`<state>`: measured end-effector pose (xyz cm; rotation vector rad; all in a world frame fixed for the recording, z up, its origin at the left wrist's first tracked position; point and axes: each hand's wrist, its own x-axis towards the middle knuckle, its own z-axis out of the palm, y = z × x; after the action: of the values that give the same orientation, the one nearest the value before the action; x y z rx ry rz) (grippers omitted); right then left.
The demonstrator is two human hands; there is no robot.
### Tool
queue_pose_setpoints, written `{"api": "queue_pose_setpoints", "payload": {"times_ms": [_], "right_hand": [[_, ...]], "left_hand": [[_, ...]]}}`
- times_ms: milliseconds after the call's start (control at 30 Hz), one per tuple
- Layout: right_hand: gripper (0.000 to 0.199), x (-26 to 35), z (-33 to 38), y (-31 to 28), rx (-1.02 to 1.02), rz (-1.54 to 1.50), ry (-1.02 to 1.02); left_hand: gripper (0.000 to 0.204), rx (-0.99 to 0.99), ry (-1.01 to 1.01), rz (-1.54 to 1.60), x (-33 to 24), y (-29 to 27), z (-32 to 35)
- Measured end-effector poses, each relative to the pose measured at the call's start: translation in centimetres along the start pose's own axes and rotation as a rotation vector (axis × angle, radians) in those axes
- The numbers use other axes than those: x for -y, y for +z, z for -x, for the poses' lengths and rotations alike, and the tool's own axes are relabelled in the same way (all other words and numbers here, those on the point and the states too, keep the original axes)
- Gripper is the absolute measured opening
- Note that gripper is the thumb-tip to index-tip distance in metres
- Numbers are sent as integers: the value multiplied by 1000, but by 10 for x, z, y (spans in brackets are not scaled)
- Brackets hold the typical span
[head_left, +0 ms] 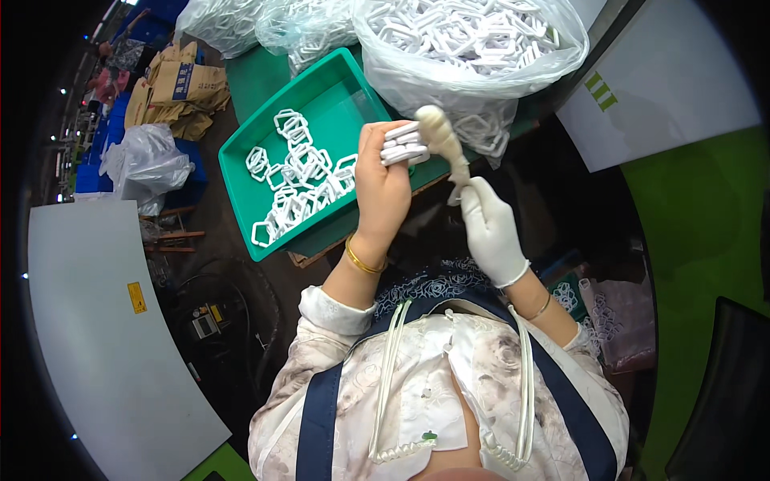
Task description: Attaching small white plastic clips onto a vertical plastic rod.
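Note:
My left hand [383,180], bare with a gold bangle at the wrist, is closed round a small stack of white plastic rings [405,144]. Their ends stick out to the right of the fingers. In a white glove, my right hand [491,228] pinches the narrow lower end of a cream-coloured, lumpy, club-shaped thing [439,136]; its kind I cannot make out. The thick upper part of it stands right beside the stack. A green plastic bin [241,200] lies left of my hands, with loose white angular rings [309,172] inside.
Behind the bin, a large clear bag [473,68] bulges with white rings, and more filled bags [305,28] sit to its left. Brown sacks [180,88] are piled at the far left. A white panel [112,337] stands at left, another white panel [666,72] at right.

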<state>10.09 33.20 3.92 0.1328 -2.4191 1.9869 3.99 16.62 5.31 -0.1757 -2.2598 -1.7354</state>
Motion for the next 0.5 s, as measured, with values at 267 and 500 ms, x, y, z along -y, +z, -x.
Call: {"api": "queue_pose_setpoints", "payload": {"times_ms": [267, 500], "right_hand": [[37, 20, -9, -1, 29, -294, 95], [25, 19, -17, 2, -23, -108, -39]], "left_hand": [[25, 239, -477, 1267, 2, 19, 33], [31, 100, -457, 836, -7, 27, 36]]}}
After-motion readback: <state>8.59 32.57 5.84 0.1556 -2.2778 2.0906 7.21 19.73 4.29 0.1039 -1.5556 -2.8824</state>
